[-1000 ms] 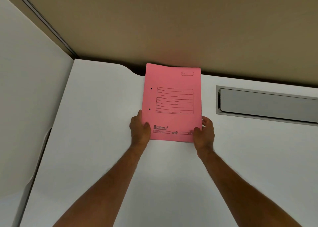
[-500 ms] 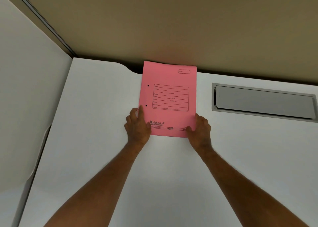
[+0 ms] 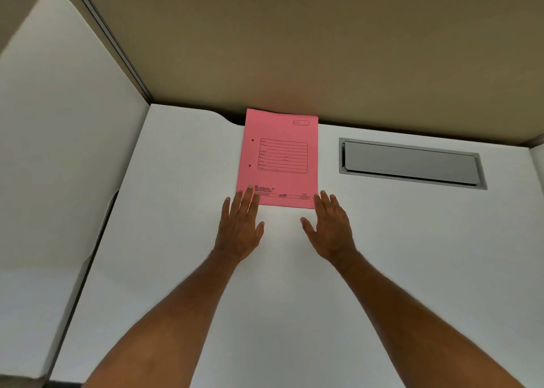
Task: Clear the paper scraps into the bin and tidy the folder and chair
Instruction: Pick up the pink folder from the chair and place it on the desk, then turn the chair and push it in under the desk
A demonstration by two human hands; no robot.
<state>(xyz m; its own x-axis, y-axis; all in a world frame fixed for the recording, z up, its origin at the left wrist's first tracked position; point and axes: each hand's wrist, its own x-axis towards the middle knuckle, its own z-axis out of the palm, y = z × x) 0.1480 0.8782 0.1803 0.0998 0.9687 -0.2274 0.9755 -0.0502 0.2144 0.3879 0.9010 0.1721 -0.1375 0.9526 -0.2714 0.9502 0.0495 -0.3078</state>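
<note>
Folder (image 3: 279, 158) flat on desk (image 3: 294, 299), top edge at partition (image 3: 323, 49), likely parked there squarely; left hand (image 3: 240, 228) fingertips resting on near corner, right hand (image 3: 331, 227) just beside, fingers straight, spread

You have the pink folder (image 3: 279, 158) lying flat and closed on the white desk (image 3: 294, 299), its far edge up against the beige partition wall. Its cover faces up, with a lined form box printed in the middle, a small rounded label box near the far right corner, two punched holes along the left edge and a printed brand line along the near edge. It sits nearly square to the desk.
</note>
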